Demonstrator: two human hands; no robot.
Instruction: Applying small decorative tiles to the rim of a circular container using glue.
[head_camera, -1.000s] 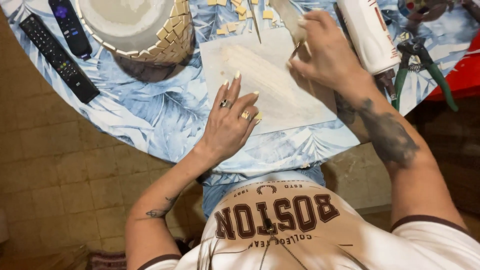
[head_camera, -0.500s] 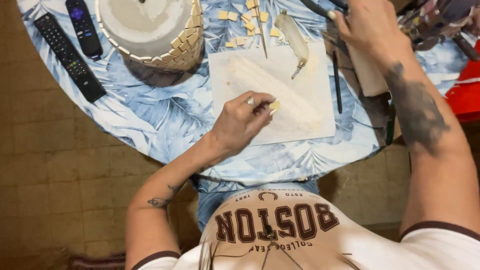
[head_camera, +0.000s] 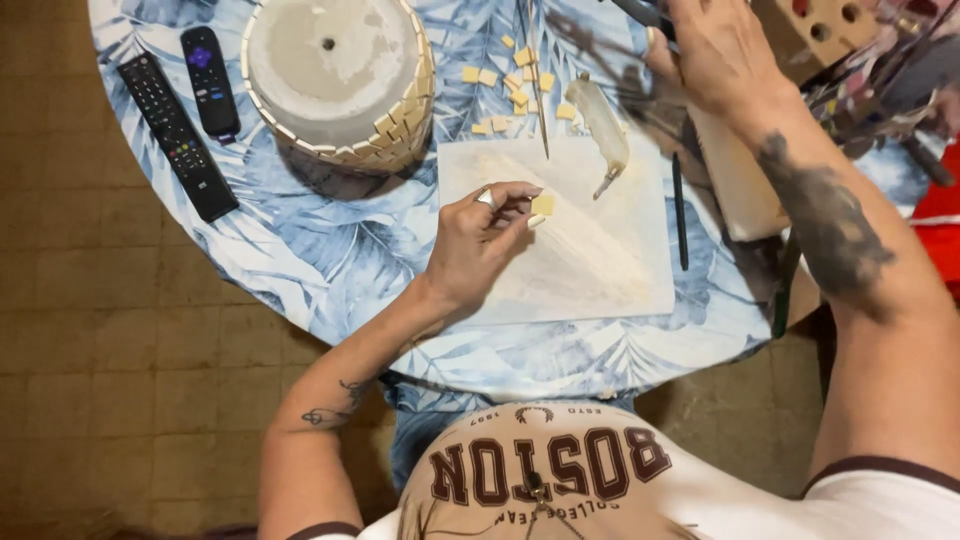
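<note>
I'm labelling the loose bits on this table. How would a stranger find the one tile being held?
On the round table with the leaf-print cloth, find the pale sheet right of the upturned pot. Over its top-left corner, the left hand pinches a small yellow square tile; the other tiles lie loose beyond the sheet.

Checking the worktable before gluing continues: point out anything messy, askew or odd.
Small yellow tiles lie scattered loose beyond the white sheet, not in a pile. The pot stands upside down, its side only partly tiled. The left hand pinches one tile. Nothing looks spilled.
</note>
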